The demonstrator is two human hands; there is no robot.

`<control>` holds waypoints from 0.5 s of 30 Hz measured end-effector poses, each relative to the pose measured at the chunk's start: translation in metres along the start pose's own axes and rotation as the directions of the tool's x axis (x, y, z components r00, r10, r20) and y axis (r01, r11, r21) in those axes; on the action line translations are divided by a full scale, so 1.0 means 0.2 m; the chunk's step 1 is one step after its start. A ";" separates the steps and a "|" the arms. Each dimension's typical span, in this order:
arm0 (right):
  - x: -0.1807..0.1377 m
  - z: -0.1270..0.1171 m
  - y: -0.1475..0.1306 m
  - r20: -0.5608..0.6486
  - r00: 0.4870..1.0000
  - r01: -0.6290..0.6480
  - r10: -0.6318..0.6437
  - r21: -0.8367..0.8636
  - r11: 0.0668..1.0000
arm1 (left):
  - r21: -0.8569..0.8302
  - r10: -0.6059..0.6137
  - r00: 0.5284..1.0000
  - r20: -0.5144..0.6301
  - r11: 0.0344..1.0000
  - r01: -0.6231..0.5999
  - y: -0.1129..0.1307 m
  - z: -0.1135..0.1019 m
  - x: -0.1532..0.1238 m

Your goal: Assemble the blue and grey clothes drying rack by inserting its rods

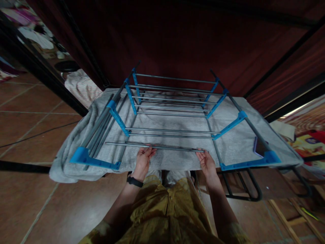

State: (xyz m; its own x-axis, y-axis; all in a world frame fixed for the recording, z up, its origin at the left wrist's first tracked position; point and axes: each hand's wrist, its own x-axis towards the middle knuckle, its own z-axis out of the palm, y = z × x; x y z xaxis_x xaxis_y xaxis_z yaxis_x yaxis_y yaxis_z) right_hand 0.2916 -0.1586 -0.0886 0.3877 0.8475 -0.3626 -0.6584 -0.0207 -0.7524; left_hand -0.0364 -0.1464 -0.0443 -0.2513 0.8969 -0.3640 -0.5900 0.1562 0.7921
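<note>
A thin grey metal rod (172, 148) lies level across both hands, in front of a partly built rack. My left hand (144, 159) is closed on it near its middle, a dark band on the wrist. With fingertips and thumb, my right hand (206, 161) pinches the rod close to its right end. The rack has grey crossbars (175, 131) between blue plastic brackets (118, 119) on grey side tubes. At the near corners a left blue bracket (93, 159) and a right blue bracket (250, 165) have no bar between them.
A grey blanket (167, 159) covers the surface under the rack. Several loose rods (103, 130) lie at the left, partly behind the side tube. A phone-like flat object (259, 146) rests at right. Dark red cloth (177, 40) hangs behind; a cable (38, 134) crosses the tiled floor.
</note>
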 end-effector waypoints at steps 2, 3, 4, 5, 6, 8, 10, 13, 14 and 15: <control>0.00 0.00 0.00 0.000 1.000 -0.008 0.008 0.006 1.000 | 0.011 0.015 1.000 -0.018 1.000 -0.015 0.02 0.00 0.00; 0.00 0.00 0.00 -0.001 1.000 -0.010 0.010 0.009 1.000 | 0.014 0.024 0.999 -0.026 1.000 -0.024 0.03 0.00 0.01; 0.00 0.00 0.00 -0.005 1.000 -0.008 0.008 0.012 1.000 | 0.014 0.033 0.999 -0.032 0.999 -0.033 0.04 0.00 0.01; 0.00 0.00 0.00 -0.010 1.000 -0.002 0.002 0.015 1.000 | 0.012 0.041 0.998 -0.040 0.999 -0.041 0.05 -0.01 0.01; 0.00 0.00 0.00 -0.014 1.000 0.007 -0.007 0.019 1.000 | 0.008 0.048 0.998 -0.048 0.999 -0.048 0.05 -0.01 0.02; 0.00 0.00 0.00 -0.014 1.000 0.023 -0.023 0.030 0.999 | 0.003 0.058 0.996 -0.069 0.998 -0.058 0.07 -0.02 0.02; -0.01 0.00 0.00 -0.012 0.999 0.041 -0.041 0.040 0.998 | 0.007 0.066 0.994 -0.081 0.998 -0.066 0.08 -0.03 0.03; -0.02 0.00 0.00 0.007 0.998 0.062 -0.062 0.028 0.998 | 0.019 0.075 0.994 -0.083 0.997 -0.074 0.08 -0.04 0.03; -0.02 0.00 0.00 0.018 0.998 0.065 -0.065 0.019 0.998 | 0.024 0.076 0.994 -0.082 0.997 -0.075 0.08 -0.04 0.03; -0.02 0.00 0.00 0.030 0.997 0.064 -0.065 0.011 0.998 | 0.028 0.076 0.994 -0.081 0.997 -0.074 0.08 -0.04 0.03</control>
State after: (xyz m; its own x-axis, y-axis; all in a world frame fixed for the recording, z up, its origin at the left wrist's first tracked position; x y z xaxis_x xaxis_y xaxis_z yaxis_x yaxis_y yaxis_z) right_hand 0.2896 -0.1627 -0.0878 0.4102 0.8624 -0.2968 -0.6390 0.0395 -0.7682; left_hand -0.0540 -0.1411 -0.0376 -0.3569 0.8697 -0.3410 -0.5482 0.1005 0.8303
